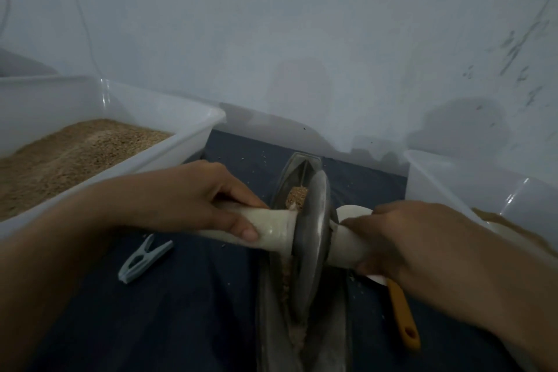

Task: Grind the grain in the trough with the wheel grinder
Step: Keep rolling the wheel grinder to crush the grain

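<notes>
Both hands grip the wheel grinder's white handles over the trough.

Left hand (193, 199) curls round the left handle, right hand (413, 238) round the right one; the wheel grinder (311, 238) stands upright in the metal trough (335, 341) on dark cloth, grain (296, 195) heaped beside its disc. A bin of grain (193, 127) sits left, a clothespin (145, 260) near.

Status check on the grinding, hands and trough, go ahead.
Both hands on the handles: left hand, right hand. Wheel grinder upright in trough, grain ahead of it. Clothespin lies clear, left.
</notes>
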Motion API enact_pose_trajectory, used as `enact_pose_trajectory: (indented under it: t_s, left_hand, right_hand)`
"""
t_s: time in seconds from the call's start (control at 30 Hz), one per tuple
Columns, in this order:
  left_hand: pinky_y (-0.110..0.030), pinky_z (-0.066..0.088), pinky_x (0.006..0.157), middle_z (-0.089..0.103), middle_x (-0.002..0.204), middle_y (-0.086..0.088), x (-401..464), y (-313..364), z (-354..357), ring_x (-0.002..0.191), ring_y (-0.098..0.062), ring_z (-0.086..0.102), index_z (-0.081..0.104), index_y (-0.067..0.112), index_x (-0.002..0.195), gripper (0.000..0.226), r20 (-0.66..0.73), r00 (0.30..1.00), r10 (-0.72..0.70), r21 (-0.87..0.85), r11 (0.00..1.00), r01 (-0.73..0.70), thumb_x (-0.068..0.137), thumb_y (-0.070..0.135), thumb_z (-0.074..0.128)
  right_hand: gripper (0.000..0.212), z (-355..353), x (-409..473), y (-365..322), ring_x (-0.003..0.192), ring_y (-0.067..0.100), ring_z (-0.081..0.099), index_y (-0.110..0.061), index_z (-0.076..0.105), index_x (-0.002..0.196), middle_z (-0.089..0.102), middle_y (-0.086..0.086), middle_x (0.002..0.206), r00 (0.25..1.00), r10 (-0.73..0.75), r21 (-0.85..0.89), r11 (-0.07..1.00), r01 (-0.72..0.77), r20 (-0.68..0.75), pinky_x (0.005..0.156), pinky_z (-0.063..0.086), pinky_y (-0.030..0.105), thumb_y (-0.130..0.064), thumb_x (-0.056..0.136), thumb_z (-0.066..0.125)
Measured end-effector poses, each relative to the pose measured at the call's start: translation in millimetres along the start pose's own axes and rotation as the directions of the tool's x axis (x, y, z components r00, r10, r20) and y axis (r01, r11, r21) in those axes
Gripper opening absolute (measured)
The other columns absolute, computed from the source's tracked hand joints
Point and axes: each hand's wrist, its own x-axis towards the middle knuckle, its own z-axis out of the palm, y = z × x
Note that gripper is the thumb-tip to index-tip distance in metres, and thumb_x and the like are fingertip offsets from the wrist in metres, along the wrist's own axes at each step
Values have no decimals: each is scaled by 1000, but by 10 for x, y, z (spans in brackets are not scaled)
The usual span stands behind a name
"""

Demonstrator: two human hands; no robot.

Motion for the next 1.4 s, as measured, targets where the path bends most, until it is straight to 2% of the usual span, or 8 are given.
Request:
enact_pose_trajectory:
  t_s: [0.13, 0.3, 0.47, 0.7, 0.8, 0.93, 1.13, 1.4]
  left_hand:
    - [-27, 48, 86, 69, 101, 19, 156, -93, 150, 90, 3, 60, 59, 52, 111, 32, -257, 962, -94, 203, 968, 149, 79, 52, 59]
    - [-32, 40, 89, 64, 118, 5, 314, -189, 374, 106, -17, 59, 55, 28, 129, 44, -497, 854, 151, 492, 860, 134, 86, 38, 61]
    - [-16, 44, 83, 66, 106, 18, 217, -185, 209, 95, 4, 58, 60, 42, 118, 42, -377, 925, 44, 261, 963, 61, 77, 42, 68]
    - [-11, 41, 88, 61, 113, 32, 3, -98, -51, 103, 10, 57, 49, 57, 121, 47, 144, 988, 55, -2, 998, -56, 75, 64, 58]
    - [-21, 45, 89, 65, 109, 23, 17, -97, -18, 100, 5, 60, 59, 46, 118, 41, 116, 993, 23, 20, 999, -26, 79, 59, 58]
    - [-9, 41, 70, 66, 88, 24, 107, -105, 91, 82, 10, 58, 59, 45, 111, 43, -75, 995, -62, 140, 987, 72, 74, 63, 46]
    - [-25, 41, 84, 62, 113, 13, 274, -172, 284, 102, -7, 57, 52, 38, 129, 39, -406, 912, 63, 453, 880, 141, 90, 46, 50]
    - [-12, 45, 83, 67, 104, 24, 7, -63, -18, 95, 6, 62, 61, 47, 114, 34, 46, 996, 77, -32, 997, -75, 81, 52, 60]
  right_hand:
    - [35, 171, 182, 124, 100, 10, 51, -42, 47, 125, 51, -12, 100, 993, 56, 56, 997, -50, -107, 71, 32, 22, -30, 92, 51]
    - [50, 417, 307, 228, 112, 12, 42, -40, 32, 139, 50, -11, 128, 975, 137, 97, 988, -122, -174, 88, 33, 24, -31, 94, 51]
    - [32, 273, 251, 195, 96, 7, 43, -40, 47, 124, 52, -12, 103, 987, 56, 69, 997, -46, -151, 67, 22, 21, -35, 92, 51]
    - [30, -298, -48, -1, 76, -5, 38, -46, 48, 111, 36, -21, 75, 986, -59, 96, 994, 45, 154, 59, 30, 8, -54, 84, 55]
    - [36, -266, 4, -57, 103, 4, 45, -42, 43, 124, 40, -18, 95, 978, -45, 41, 998, 37, 205, 54, 25, 6, -46, 90, 52]
    - [32, 70, 167, 36, 104, 9, 47, -40, 46, 122, 41, -13, 93, 999, 35, 17, 999, -34, -4, 66, 28, 23, -29, 92, 50]
    - [51, 347, 281, 203, 116, 7, 41, -40, 32, 139, 48, -14, 131, 986, 117, 139, 985, -100, -121, 77, 22, 15, -24, 95, 50]
    - [33, -135, -3, 133, 71, -1, 48, -45, 56, 104, 52, -20, 74, 994, -59, 186, 982, 41, 94, 58, 34, 13, -57, 74, 63]
